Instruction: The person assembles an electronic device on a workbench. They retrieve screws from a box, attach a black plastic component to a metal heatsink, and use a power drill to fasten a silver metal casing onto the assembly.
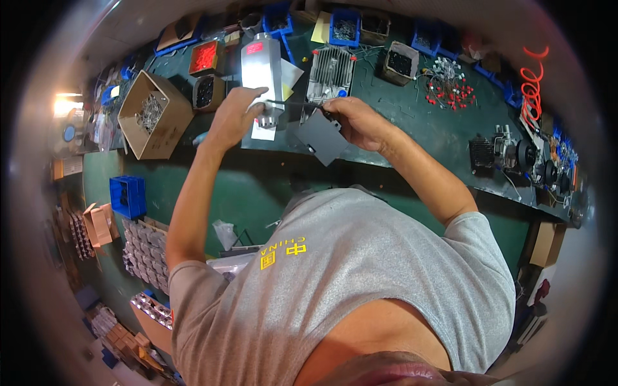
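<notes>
A silver metal housing (pixel 259 64) with a red label lies lengthwise on the dark green workbench. Over its near end is my left hand (pixel 237 116), index finger and thumb apart, fingertips at the housing's surface. My right hand (pixel 362 123) is closed around the upper corner of a dark grey square plate (pixel 322 138), which hangs tilted at the bench's front edge. From the right hand a thin dark rod or cable (pixel 295 103) reaches left to the housing, its end between my left fingertips. Behind the right hand sits a finned metal casting (pixel 330 74).
At left stand a cardboard box of metal parts (pixel 149 119), a bin of red pieces (pixel 205 56) and a bin of black pieces (pixel 206 92). Blue bins (pixel 344 29) line the back. Red-tipped wires (pixel 447 87) and a motor-like assembly (pixel 505 151) lie right, below a coiled orange hose (pixel 531 90).
</notes>
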The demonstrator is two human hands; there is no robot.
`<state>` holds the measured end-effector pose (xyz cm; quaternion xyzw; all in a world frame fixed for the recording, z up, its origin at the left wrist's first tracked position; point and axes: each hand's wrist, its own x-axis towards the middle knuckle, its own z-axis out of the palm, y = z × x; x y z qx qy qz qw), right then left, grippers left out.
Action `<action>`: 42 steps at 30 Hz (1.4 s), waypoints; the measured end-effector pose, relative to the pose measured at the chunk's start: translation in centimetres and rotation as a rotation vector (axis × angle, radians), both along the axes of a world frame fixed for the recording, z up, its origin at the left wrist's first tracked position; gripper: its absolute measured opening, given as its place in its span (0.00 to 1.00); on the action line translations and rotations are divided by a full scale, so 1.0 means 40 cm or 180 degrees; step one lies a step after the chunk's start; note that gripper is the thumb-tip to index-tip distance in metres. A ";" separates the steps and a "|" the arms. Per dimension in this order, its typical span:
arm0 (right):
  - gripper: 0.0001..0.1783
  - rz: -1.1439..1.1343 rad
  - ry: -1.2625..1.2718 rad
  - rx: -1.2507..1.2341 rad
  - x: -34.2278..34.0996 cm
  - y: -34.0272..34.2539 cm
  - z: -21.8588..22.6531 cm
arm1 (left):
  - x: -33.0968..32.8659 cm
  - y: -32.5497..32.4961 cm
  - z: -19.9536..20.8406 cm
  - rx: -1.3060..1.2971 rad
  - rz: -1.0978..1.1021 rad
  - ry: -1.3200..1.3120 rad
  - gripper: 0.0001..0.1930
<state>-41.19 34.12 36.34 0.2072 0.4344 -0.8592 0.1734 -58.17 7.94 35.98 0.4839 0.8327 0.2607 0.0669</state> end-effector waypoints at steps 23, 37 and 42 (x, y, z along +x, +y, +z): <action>0.12 -0.0627 0.0280 -0.1148 -0.021 -0.049 -0.155 | 0.230 0.129 -0.072 0.1660 0.0784 -0.2339 0.23; 0.20 -0.0149 0.1028 0.1564 0.036 -0.003 -0.102 | 0.240 0.114 -0.133 0.1205 0.1747 -0.2312 0.19; 0.20 -0.0042 0.0934 0.1310 0.038 0.020 -0.123 | 0.263 0.114 -0.152 0.1043 0.1708 -0.2766 0.19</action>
